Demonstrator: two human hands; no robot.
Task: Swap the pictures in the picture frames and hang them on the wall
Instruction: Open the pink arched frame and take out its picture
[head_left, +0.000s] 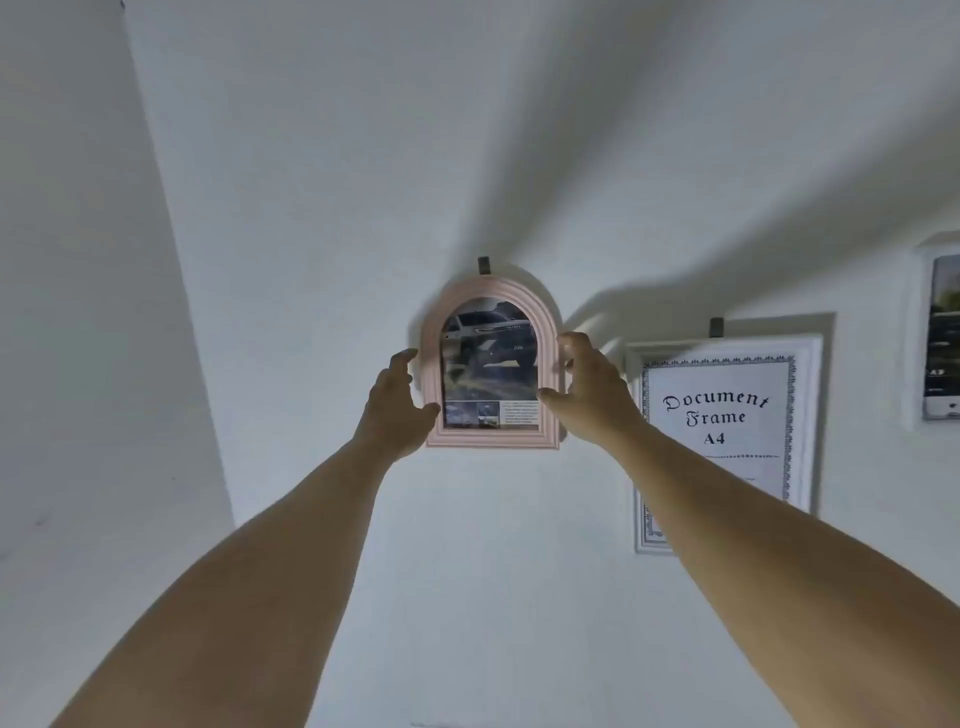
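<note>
Beside pink frame (493, 438), white document frame (753, 347)

The white wall (322, 260) bore a pink arched frame (491, 438) under a dark hook (483, 265). Right of it hung a white document frame (727, 347) and, at the edge, another white frame (917, 332).

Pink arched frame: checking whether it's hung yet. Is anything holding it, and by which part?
Both hands hold the pink arched frame by its side edges: left hand low on the left, right hand on the right, thumbs in front.
</note>
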